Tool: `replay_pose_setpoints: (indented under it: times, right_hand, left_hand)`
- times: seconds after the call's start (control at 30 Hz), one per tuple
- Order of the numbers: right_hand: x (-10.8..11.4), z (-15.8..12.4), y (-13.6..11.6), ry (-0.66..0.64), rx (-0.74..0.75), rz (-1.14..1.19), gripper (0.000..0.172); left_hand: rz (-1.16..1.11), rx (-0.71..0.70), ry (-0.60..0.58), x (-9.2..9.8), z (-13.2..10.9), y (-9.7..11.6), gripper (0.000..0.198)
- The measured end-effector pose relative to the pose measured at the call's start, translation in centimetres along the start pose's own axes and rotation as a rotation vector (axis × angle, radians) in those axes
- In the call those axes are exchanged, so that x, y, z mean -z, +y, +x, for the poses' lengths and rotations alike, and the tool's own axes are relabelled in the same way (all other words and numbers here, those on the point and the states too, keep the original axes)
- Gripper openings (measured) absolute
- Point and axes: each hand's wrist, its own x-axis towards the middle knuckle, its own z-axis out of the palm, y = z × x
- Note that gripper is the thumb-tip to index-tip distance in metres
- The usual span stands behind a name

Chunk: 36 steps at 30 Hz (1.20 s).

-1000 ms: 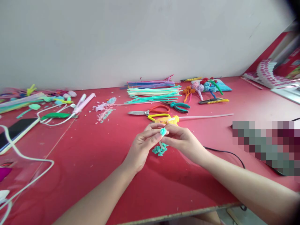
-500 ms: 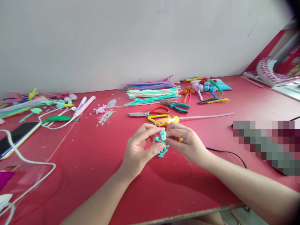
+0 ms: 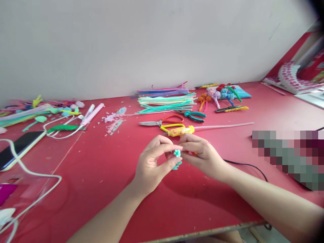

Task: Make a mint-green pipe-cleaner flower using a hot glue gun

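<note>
A small mint-green pipe-cleaner flower (image 3: 177, 153) is pinched between the fingertips of both hands, above the red table. My left hand (image 3: 153, 162) closes on it with thumb and index finger from the left. From the right, the fingers of my right hand (image 3: 201, 152) hold it at its side and partly hide it. Under the fingertips lie short green pipe-cleaner pieces (image 3: 177, 165), mostly covered by my left thumb. Just beyond the hands are a yellow glue gun (image 3: 180, 130) with a pale glue stick and scissors (image 3: 152, 123) with red and yellow handles.
Behind lie teal-handled pliers (image 3: 194, 116), bundled pipe cleaners (image 3: 167, 100), and finished pipe-cleaner flowers (image 3: 214, 94). A box cutter (image 3: 231, 108) is at the right. On the left are a phone (image 3: 21, 148), a white cable (image 3: 37, 175), a pink hot styling tool (image 3: 91, 115) and fuzzy scraps (image 3: 115, 125).
The flower has dropped slightly and turned so its petals face me. My left thumb and index finger have moved closer around it, covering more of the green pieces below.
</note>
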Motion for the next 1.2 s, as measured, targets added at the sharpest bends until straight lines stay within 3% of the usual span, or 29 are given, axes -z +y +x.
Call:
replay_pose_setpoints:
  times: [0.27,0.77,1.2]
  right_hand:
    - [0.14,0.01,-0.07,-0.031,0.009,-0.003,0.014]
    - [0.47,0.05,0.15,-0.02,-0.01,0.007,0.016]
    - [0.41,0.06,-0.05,-0.043,-0.027,-0.004,0.014]
  left_hand:
    - [0.143,-0.166,0.022,-0.08,-0.27,-0.29,0.03]
    - [0.055,-0.11,-0.028,-0.12,-0.22,-0.17,0.036]
    - [0.06,-0.125,0.008,-0.19,-0.33,-0.67,0.033]
